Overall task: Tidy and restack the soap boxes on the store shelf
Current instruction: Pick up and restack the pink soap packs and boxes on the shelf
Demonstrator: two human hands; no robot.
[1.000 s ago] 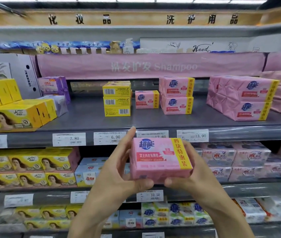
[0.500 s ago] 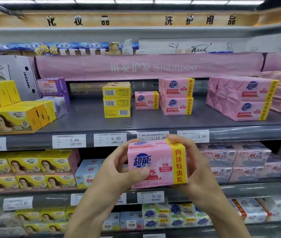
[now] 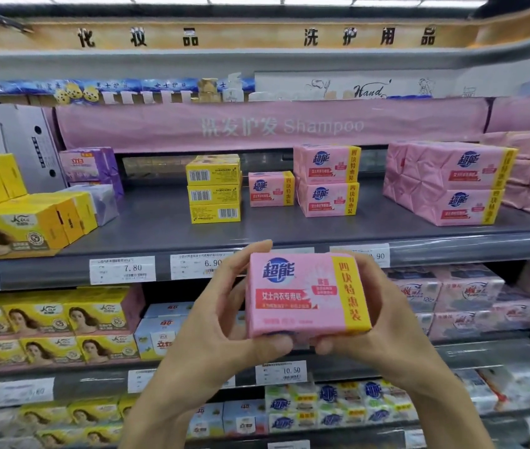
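Strip lights [image 3: 257, 0] high above my grip shining bright, even. Soap pack [image 3: 299, 296] I'm gripping reading sharp; soft shadow lying under it on my left hand [image 3: 221, 322], right hand [image 3: 386, 319]. Shelf edge [image 3: 451, 251] bowing; goods far left, below my wrists, smearing.

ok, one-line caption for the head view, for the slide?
Left hand and right hand hold a pink soap pack before a grey shelf of stacked packs.

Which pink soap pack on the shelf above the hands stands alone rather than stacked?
The single pink pack between the three-high yellow stack and the two-high pink stack; every other pink pack there is stacked.
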